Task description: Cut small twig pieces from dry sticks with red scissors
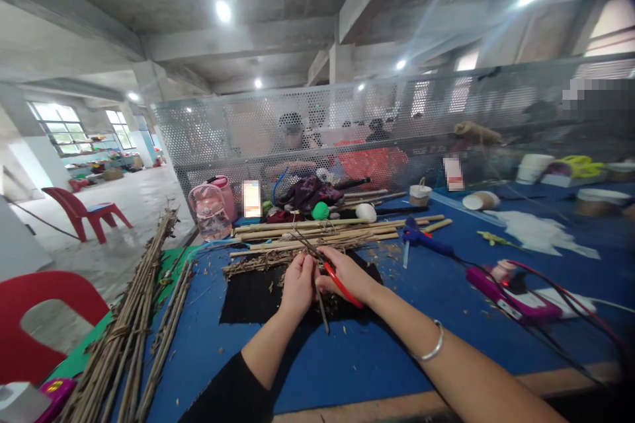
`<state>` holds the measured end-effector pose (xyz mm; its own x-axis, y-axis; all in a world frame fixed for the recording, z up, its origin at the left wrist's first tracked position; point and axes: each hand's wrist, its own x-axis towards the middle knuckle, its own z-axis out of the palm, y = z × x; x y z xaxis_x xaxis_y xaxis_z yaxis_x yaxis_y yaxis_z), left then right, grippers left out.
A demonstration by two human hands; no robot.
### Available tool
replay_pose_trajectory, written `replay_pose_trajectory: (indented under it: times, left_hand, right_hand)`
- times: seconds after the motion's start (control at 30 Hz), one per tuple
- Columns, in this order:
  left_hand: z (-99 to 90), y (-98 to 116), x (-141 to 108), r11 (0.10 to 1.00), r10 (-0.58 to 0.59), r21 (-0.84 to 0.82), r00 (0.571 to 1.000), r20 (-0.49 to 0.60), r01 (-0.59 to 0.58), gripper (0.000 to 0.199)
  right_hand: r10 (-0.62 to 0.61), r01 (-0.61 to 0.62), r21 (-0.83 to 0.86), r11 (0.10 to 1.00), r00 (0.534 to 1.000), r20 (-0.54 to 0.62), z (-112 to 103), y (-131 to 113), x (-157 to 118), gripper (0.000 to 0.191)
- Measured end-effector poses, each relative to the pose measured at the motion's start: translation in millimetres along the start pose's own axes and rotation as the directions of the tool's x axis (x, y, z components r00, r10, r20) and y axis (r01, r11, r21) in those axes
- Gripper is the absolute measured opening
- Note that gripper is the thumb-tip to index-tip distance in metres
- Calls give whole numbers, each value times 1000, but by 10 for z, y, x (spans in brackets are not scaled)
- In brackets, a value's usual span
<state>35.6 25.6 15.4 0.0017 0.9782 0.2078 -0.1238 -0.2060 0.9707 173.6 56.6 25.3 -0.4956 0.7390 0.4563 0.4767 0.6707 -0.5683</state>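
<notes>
Fingers (306, 264) closed on stick (323, 312) and scissors (342, 286)

Left hand (298, 283) seems to pinch the stick over black cloth (248, 303), lower end toward the tabletop's (322, 386) front edge; right hand (347, 274) grips the scissors. Best keep the stick steady, fingertips clear of the blades (306, 243).

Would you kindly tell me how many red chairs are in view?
2: the nearer red chair, cut off by the picture's left edge, and the farther red chair, beyond it on the left. Others may be hidden behind the mesh screen.
</notes>
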Motion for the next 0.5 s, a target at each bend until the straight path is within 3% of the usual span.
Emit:
replay_pose_trajectory:
  times: [0.5]
  left_hand:
    - [7,1,4,999,29,44,999,18,-29,34]
  right_hand:
    - [-10,4,-217,976,1000,-25,-21,-12,15,76]
